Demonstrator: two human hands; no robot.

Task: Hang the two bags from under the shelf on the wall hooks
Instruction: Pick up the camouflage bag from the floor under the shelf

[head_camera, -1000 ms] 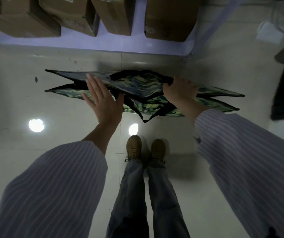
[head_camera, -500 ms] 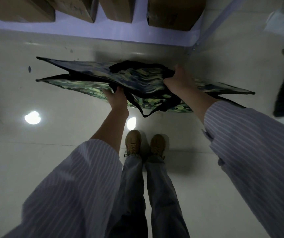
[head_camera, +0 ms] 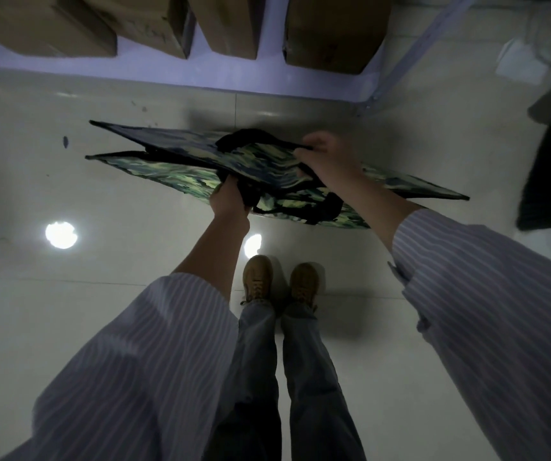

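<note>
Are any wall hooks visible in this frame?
No, only the floor, the shelf with boxes, and the bags in both hands show.

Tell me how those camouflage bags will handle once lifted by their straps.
The camouflage bags lie flat and thin, so they look empty and light. The black straps droop in loops, so probably floppy. Once hung, the bags will likely sag.

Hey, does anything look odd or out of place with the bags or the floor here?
Nothing looks damaged or spilled. The two camouflage bags are held flat and stacked, left hand and right hand gripping their black handles. The floor shows only small dark marks and lamp reflections.
</note>
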